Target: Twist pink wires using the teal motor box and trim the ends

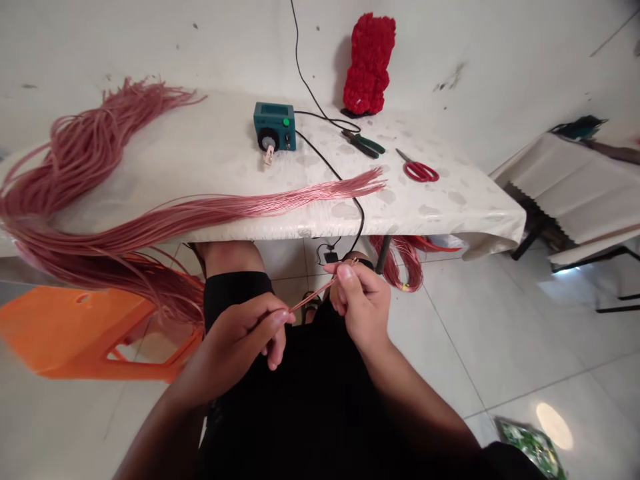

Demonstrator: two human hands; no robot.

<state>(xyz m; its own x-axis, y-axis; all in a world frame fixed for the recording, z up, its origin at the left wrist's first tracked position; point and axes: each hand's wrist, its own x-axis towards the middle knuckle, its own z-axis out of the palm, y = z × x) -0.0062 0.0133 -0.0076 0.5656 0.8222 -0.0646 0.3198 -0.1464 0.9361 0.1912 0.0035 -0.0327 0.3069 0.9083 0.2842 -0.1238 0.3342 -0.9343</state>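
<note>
The left hand (235, 343) and right hand (363, 300) are raised over black shorts (235, 297), forearms angling inward from either side. Both hands are closed in a pinch on a thin bundle of pink wire (311, 298) that runs between them, the left thumb and fingers at one end, the right thumb and forefinger at the other. Beyond them, a long hank of loose pink wires (200, 213) drapes over a white table (450, 200), near a teal dial box (274, 127), green-handled pliers (363, 143) and red scissors (418, 171).
</note>
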